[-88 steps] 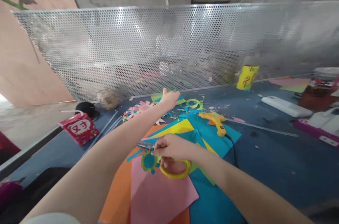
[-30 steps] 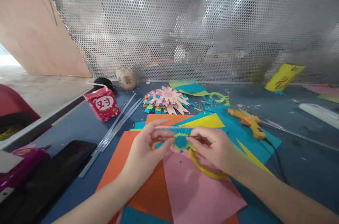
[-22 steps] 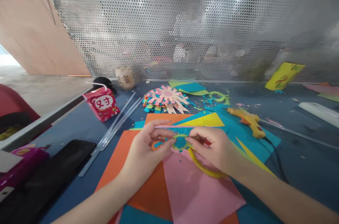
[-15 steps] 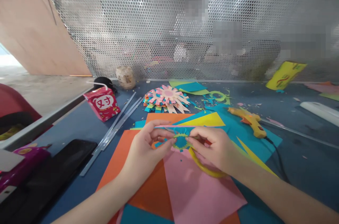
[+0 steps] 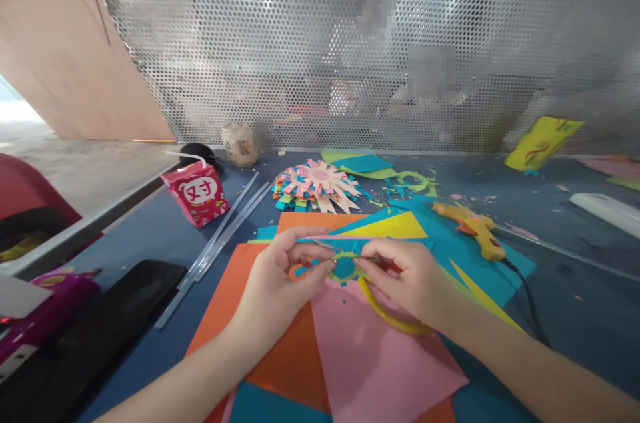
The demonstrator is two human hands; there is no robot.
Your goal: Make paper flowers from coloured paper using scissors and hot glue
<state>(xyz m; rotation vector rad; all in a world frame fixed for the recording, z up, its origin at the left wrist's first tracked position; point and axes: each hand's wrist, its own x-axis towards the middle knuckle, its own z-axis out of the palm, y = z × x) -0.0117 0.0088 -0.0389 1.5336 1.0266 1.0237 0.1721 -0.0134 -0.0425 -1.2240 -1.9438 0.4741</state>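
Left fingers (image 5: 315, 279) pinching paper cutout (image 5: 345, 267), right fingers (image 5: 379, 277) pinching it plus scissors (image 5: 387, 321); red carton (image 5: 196, 196) reading 又寸

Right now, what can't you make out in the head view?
All in the head view:
Side edges of the blue-green paper cutout: covered by the left hand and right hand.
Upper part of the yellow handle: behind the right hand.
Purple device: cut off by the left edge.
White object: cut off by the right edge.
Scene behind the perforated panel: veiled by mesh, partly pixelated.
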